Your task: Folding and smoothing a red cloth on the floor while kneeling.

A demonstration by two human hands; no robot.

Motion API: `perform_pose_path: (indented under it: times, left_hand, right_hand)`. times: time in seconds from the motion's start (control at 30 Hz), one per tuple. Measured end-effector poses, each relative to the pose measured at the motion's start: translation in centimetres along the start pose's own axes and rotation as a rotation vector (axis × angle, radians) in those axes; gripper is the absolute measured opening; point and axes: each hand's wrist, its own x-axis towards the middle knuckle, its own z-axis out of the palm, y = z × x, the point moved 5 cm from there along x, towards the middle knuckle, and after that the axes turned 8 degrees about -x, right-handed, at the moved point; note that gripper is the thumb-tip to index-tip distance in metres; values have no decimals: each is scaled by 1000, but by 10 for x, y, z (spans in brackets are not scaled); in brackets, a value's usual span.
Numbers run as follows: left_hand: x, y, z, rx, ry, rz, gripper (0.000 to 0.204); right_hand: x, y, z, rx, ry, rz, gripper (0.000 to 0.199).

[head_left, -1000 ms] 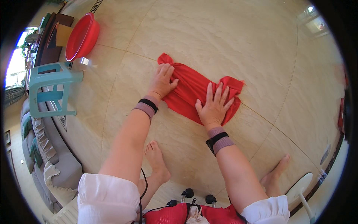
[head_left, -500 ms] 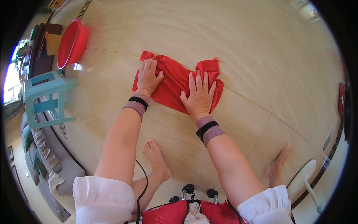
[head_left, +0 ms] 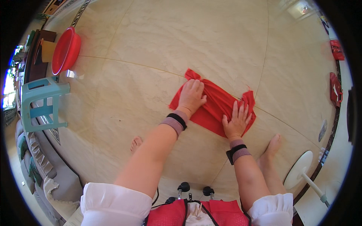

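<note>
A red cloth (head_left: 211, 109) lies crumpled on the pale tiled floor, its corners bunched at the far left and far right. My left hand (head_left: 192, 97) is on the cloth's left part, the fingers bent and closed over a gathered fold. On the right part, my right hand (head_left: 237, 122) rests palm down with its fingers spread over the fabric, not closed round it. Both wrists wear mauve cuffs with black straps.
At the left stand a red basin (head_left: 67, 51), a light blue plastic stool (head_left: 41, 90) and a grey sofa (head_left: 60, 180). To the right are a round white stand base (head_left: 298, 169) and red items (head_left: 335, 88) along the wall. My bare feet flank the cloth on the near side.
Both hands have slid to the right and nearer me, dragging the red cloth with them. The cloth now slants down to the right. The view has shifted a little as well.
</note>
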Motion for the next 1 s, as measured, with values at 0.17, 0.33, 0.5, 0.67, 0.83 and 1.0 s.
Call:
perform_pose_path:
  times: [0.17,0.33,0.5,0.67,0.83,1.0]
  left_hand:
    - [5,61,41,-34,-58,19,52]
    - [12,123,77,-86,-89,108,51]
    - [18,150,92,-55,-134,188,42]
    - [15,120,73,-102,-109,318,38]
    - [10,67,41,-141,-106,244,48]
    - [6,2,-4,-50,-31,199,50]
  right_hand:
    - [-23,63,4,-40,9,60,88]
    - [-32,94,5,-58,47,112,88]
    - [-38,112,6,-42,69,178,88]
    - [-37,108,11,-117,23,207,91]
    - [-17,59,11,-129,7,247,94]
    - [11,-6,5,-52,-4,163,94]
